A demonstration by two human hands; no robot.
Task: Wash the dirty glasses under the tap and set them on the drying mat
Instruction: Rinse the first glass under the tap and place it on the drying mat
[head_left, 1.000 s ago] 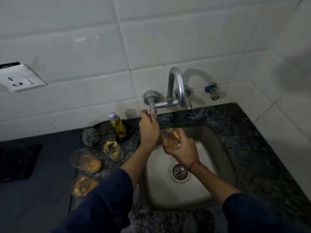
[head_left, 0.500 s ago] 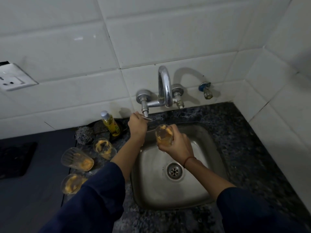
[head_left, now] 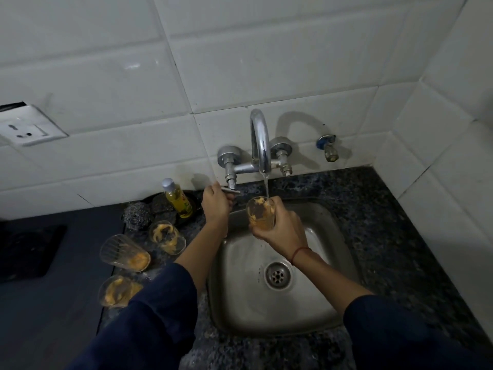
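My right hand [head_left: 282, 231] grips a dirty glass [head_left: 260, 213] smeared with orange residue, upright over the steel sink [head_left: 314, 303]. A thin stream of water runs from the chrome tap [head_left: 260, 140] into that glass. My left hand [head_left: 216, 205] holds the tap's lever handle [head_left: 231, 191] at the left valve. Three more dirty glasses stand on the counter left of the sink: one [head_left: 166, 237] nearest the sink, one [head_left: 124, 253] lying tilted, one [head_left: 116, 291] at the front. A dark mat [head_left: 26, 252] lies at the far left.
A yellow soap bottle [head_left: 177, 198] and a steel scrubber [head_left: 137, 216] sit behind the glasses by the wall. A wall socket [head_left: 24, 128] is at the left. A small blue-handled valve [head_left: 328, 148] sticks out right of the tap. Speckled granite counter [head_left: 394, 236] surrounds the sink.
Water now runs from the spout into the glass; before there was none. My left hand has turned the lever handle. My right hand keeps the glass under the spout.
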